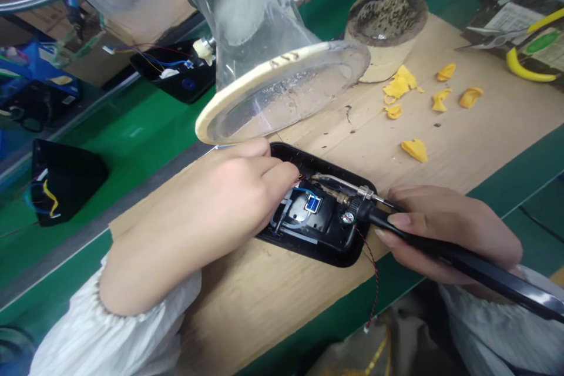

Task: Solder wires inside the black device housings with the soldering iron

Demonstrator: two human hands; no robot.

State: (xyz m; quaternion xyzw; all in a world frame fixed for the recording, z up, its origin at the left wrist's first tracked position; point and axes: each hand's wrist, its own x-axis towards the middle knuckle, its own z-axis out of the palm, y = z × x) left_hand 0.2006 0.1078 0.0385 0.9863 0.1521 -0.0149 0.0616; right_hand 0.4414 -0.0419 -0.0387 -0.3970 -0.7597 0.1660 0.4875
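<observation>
My right hand (453, 229) is wrapped round the black handle of a soldering iron (396, 224), which has a thin metal feed tube fixed along its front. The iron's tip reaches into a black plastic housing (339, 255) lying on the board. Over the housing's left end, my left hand (247, 182) is closed with its fingertips pinched down inside. What it holds is hidden, though thin coloured wires show beside the fingertips. Inside the housing sit a small blue part (313, 204) and pale wiring. A twisted red and black wire (375, 282) hangs over the near edge.
A clear fume extraction hood (247, 29) hangs just beyond the housing. On the wooden board (247, 305) lie yellow scraps (414, 150) beside a round, dirty pot (379, 59). Yellow-handled pliers (529, 70) lie at the far right. Black housings with wires (70, 176) stand left.
</observation>
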